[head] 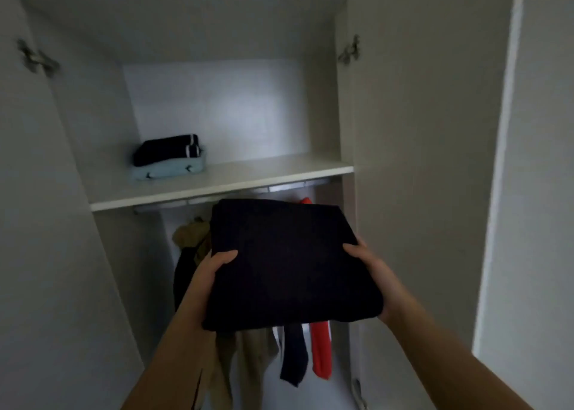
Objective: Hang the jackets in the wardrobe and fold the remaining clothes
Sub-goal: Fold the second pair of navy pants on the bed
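Note:
A folded black garment (pixel 289 263) is held flat in front of the open wardrobe, just below the white shelf (pixel 217 186). My left hand (pixel 208 273) grips its left edge, thumb on top. My right hand (pixel 369 263) grips the right edge the same way. On the shelf at the left lies a small stack: a folded dark garment with white stripes (pixel 167 148) on a folded light blue one (pixel 169 170). Below the shelf, jackets hang from the rail: a tan one (pixel 192 235), a navy one (pixel 293 357) and a red one (pixel 321 347), partly hidden by the black garment.
Both wardrobe doors stand open, the left door (pixel 37 223) and the right door (pixel 428 161) flanking the opening, with hinges near the top. A white wall edge (pixel 528 192) is at the far right. The right part of the shelf is bare.

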{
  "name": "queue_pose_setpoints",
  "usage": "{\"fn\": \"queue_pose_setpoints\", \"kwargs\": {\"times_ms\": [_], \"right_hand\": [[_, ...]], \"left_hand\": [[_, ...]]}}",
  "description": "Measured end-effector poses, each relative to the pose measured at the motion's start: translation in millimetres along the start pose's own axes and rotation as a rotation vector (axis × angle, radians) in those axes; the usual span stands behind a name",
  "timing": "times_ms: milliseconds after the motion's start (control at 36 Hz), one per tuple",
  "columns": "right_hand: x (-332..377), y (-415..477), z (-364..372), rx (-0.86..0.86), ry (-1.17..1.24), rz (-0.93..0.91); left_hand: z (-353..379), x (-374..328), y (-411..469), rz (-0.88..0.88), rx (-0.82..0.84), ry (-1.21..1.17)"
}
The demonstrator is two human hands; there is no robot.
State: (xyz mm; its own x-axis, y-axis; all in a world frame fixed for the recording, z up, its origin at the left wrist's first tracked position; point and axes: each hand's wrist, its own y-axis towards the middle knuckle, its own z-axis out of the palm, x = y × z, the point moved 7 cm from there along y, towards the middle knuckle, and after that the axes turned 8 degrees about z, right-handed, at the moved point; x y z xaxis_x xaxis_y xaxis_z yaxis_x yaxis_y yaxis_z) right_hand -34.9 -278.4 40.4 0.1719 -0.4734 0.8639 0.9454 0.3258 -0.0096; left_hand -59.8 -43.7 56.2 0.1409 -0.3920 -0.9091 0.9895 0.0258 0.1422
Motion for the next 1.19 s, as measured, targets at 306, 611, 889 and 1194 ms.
{"fn": "queue_pose_setpoints", "kwargs": {"times_ms": [306, 611, 889, 1194], "right_hand": [[110.6, 228.7, 87.0, 0.154, -0.083, 0.122], [139.5, 379.1, 187.7, 0.323, -0.211, 0.044], [188.8, 497.4, 269.9, 0.322, -0.184, -0.209], [178.6, 627.7, 308.4, 0.291, -0.111, -0.200]], "left_hand": [[-31.4, -146.2, 162.0, 0.343, -0.201, 0.106], [-116.4, -202.2, 259.8, 0.346, -0.356, 0.121], [-168.0, -298.2, 387.7, 0.422, -0.280, 0.274], [-234.0, -338.4, 516.9, 0.405, -0.262, 0.281]]}}
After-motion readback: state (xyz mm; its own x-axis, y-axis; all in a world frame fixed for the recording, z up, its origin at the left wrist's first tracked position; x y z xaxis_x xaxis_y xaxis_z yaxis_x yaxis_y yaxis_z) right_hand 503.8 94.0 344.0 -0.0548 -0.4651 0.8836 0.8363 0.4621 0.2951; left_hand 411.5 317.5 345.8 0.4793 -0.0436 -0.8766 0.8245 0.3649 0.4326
